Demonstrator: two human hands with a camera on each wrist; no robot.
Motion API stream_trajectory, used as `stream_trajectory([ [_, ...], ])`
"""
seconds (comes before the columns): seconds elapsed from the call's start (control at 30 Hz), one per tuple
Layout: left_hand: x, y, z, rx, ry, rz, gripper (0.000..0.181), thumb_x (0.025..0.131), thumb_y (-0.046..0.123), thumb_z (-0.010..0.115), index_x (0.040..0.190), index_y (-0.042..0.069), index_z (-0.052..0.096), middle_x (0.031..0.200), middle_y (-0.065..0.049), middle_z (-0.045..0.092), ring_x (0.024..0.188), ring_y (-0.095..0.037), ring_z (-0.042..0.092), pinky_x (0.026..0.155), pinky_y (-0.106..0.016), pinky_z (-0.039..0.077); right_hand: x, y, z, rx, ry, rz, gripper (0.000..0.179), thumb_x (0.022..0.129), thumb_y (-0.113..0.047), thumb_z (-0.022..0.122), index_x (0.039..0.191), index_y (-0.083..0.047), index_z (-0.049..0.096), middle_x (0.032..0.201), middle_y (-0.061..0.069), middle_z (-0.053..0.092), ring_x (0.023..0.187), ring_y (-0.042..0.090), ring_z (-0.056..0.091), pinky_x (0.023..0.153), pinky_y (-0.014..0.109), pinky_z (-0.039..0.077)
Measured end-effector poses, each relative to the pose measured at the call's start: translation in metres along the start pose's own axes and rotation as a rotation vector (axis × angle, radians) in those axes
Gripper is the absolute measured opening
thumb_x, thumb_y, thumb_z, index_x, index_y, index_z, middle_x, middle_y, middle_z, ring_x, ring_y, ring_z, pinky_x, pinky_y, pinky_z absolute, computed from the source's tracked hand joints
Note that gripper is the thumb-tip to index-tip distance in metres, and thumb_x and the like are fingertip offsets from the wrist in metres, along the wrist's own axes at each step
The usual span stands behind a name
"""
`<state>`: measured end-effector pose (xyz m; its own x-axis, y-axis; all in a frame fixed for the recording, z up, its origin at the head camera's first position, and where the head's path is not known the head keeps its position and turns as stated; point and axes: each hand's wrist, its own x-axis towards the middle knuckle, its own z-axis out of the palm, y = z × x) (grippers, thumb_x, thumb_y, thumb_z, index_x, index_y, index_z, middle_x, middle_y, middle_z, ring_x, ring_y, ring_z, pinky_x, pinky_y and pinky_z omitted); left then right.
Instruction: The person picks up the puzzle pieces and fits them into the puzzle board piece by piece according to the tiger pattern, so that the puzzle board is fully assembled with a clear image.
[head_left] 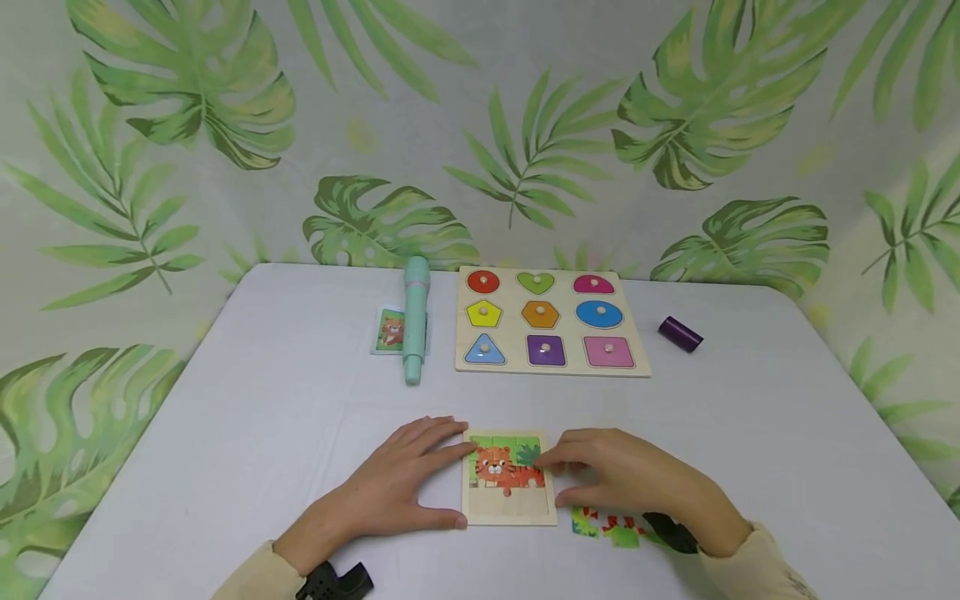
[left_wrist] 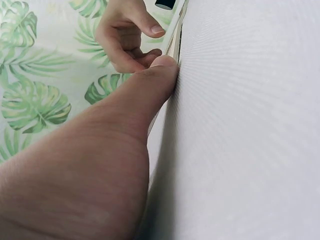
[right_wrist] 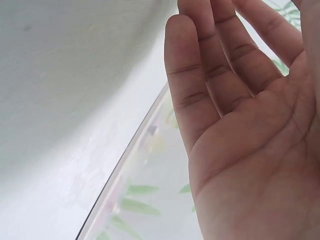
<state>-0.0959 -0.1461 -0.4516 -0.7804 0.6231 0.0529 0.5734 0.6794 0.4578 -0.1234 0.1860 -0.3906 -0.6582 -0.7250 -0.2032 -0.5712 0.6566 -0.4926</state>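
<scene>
A small wooden jigsaw tray [head_left: 510, 510] lies flat on the white table. Its upper part carries joined pieces of an orange tiger [head_left: 497, 467] on green, while the lower strip shows bare wood. Along the tray's left side rests my left hand [head_left: 408, 483], the thumb at the lower corner and the index fingertip over the upper left edge. My right hand [head_left: 626, 473] is at the right edge, its fingertips touching the picture beside the dark green plant and the thumb lower down. Loose jigsaw pieces [head_left: 624, 533] lie under and beside the right wrist, partly hidden.
Behind the tray lies a wooden shape board [head_left: 510, 360] with several coloured knobbed pieces. To its left, a mint-green stick-shaped item [head_left: 415, 325] crosses a tiger picture card [head_left: 390, 331]. A dark purple cylinder [head_left: 680, 334] lies at the right. Leaf-patterned cloth [head_left: 525, 125] hangs behind.
</scene>
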Motion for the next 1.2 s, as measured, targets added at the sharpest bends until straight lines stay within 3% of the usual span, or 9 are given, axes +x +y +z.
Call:
stream_trajectory([
  [0.53,0.001,0.000,-0.001,-0.002,-0.019,-0.012,0.088,0.082,0.073,0.071,0.156,0.033,0.046,0.166,0.007,0.034,0.155,-0.020,0.026,0.128,-0.051,0.023,-0.020,0.008,0.005,0.069,-0.017,0.063,0.050,0.084,-0.048,0.083,0.129,-0.030,0.071,0.099,-0.022,0.062,0.091,0.001,0.056,0.082,0.023,0.056],
  [0.8,0.001,0.001,0.000,-0.006,-0.023,-0.018,0.088,0.082,0.073,0.071,0.156,0.033,0.046,0.166,0.008,0.034,0.155,-0.019,0.026,0.128,-0.051,0.023,-0.027,0.013,0.007,0.079,-0.042,0.073,0.063,0.079,-0.058,0.083,0.135,-0.034,0.065,0.103,-0.022,0.058,0.097,0.001,0.053,0.087,0.025,0.053],
  [1.2,0.000,0.001,-0.001,-0.002,-0.023,-0.023,0.088,0.082,0.074,0.070,0.156,0.034,0.046,0.166,0.008,0.034,0.156,-0.020,0.026,0.128,-0.051,0.023,-0.026,0.016,0.007,0.102,-0.062,0.110,0.056,0.082,-0.051,0.084,0.132,-0.034,0.067,0.109,-0.022,0.060,0.099,0.002,0.053,0.093,0.027,0.056],
])
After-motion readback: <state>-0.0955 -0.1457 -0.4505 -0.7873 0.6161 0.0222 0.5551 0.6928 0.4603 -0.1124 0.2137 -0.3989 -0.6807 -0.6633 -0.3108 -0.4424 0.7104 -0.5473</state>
